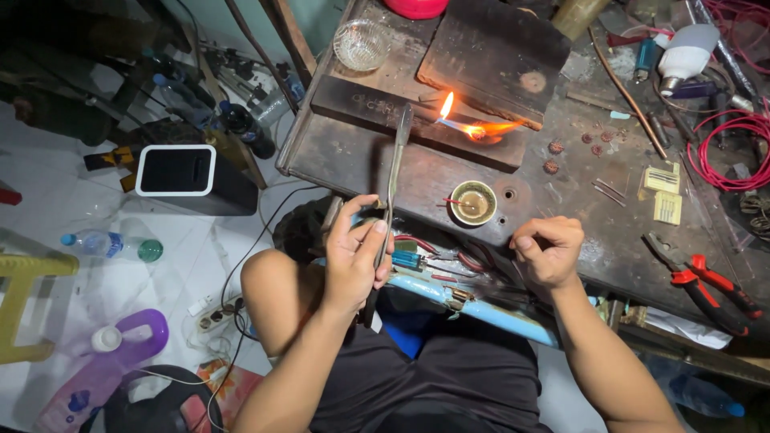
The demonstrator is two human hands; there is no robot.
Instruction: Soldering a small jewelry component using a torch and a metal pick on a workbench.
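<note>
My left hand [353,255] grips a long thin metal tool [393,176], a pair of tweezers or a file, whose tip reaches up toward a small flame [473,124]. The flame burns on a dark wooden block [417,120] on the workbench [337,156]. My right hand [549,250] rests at the bench's front edge with its fingers curled in a loose fist; whether anything small sits between the fingers I cannot tell. A small round tin [472,202] with a red-tipped stick in it stands between the two hands.
Red-handled pliers [706,282] lie at the right front. Coils of red wire [734,148], a white bulb [686,54] and yellow cards [664,192] are at the right. A glass bowl [362,44] stands at the back. Bottles, a yellow stool [24,301] and a power strip [216,315] are on the floor.
</note>
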